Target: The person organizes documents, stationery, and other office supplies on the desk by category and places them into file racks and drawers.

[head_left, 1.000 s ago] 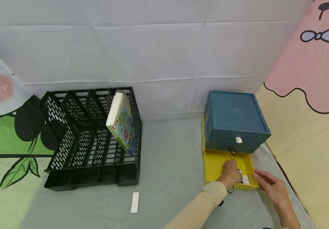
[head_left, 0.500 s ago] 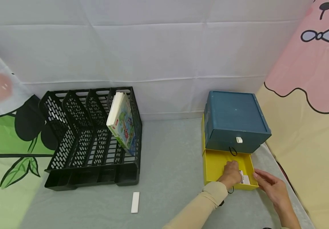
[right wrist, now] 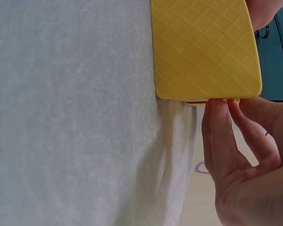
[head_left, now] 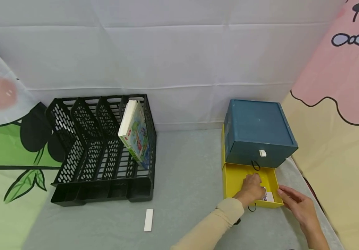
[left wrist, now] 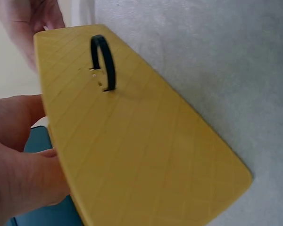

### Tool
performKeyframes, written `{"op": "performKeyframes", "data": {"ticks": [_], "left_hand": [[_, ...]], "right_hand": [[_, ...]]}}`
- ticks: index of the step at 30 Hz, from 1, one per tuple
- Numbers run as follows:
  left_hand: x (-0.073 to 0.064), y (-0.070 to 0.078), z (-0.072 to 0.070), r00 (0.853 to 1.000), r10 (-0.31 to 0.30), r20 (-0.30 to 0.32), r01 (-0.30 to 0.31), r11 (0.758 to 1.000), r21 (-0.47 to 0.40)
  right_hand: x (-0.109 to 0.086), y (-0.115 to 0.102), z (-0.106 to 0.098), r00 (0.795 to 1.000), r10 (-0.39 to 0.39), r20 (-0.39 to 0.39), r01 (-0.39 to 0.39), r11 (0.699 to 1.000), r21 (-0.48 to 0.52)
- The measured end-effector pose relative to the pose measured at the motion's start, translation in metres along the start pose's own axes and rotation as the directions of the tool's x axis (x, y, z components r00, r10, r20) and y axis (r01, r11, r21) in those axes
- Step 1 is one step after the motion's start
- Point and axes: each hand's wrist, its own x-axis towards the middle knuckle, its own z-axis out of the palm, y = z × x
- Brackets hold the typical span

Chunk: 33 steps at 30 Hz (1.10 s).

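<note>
A yellow drawer (head_left: 233, 180) stands pulled out beneath a blue drawer box (head_left: 257, 121). My left hand (head_left: 250, 189) reaches over the front into it. Its fingertips are hidden, so whether they hold anything does not show. Just right of that hand lies a small white item with dark print (head_left: 268, 197), partly covered. Against the drawer's right side rest the fingertips of my right hand (head_left: 298, 205), fairly straight. In the left wrist view, a black loop handle (left wrist: 109, 66) sticks out of the quilted yellow front (left wrist: 137, 141).
On the left is a black file rack (head_left: 104, 156) with a picture book (head_left: 137, 135) leaning in its rightmost slot. A white rectangular block (head_left: 148, 220) lies on the grey tabletop (head_left: 188, 180). A white cloth wall (head_left: 167, 59) rises behind.
The left hand has shifted very slightly inside the drawer, over part of the printed item. The right hand stays at the drawer's side. The head view has turned slightly left.
</note>
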Motion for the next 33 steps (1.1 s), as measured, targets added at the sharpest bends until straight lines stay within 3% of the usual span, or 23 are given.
{"op": "performKeyframes", "data": {"ticks": [8,15,22,28,33], "left_hand": [[-0.008,-0.002,-0.011,0.994,0.100,-0.049,-0.100,0.995,0.005],[-0.018,-0.013,-0.022,0.970,0.222,-0.099,-0.223,0.975,0.007],[-0.031,-0.025,-0.040,0.951,0.272,-0.148,-0.278,0.961,-0.018],[-0.039,-0.039,-0.053,0.902,0.377,-0.209,-0.378,0.925,0.037],[-0.047,-0.048,-0.059,0.871,0.419,-0.256,-0.406,0.908,0.105]], "right_hand": [[-0.001,0.001,-0.001,1.000,0.016,0.006,-0.016,1.000,0.009],[-0.002,0.003,-0.001,1.000,-0.012,0.007,0.012,1.000,0.017],[0.000,0.002,-0.001,0.999,0.036,0.016,-0.036,0.999,-0.020],[0.001,-0.002,-0.001,0.999,0.049,0.016,-0.048,0.998,-0.045],[0.001,-0.003,-0.001,0.998,0.064,0.013,-0.064,0.997,-0.038]]}}
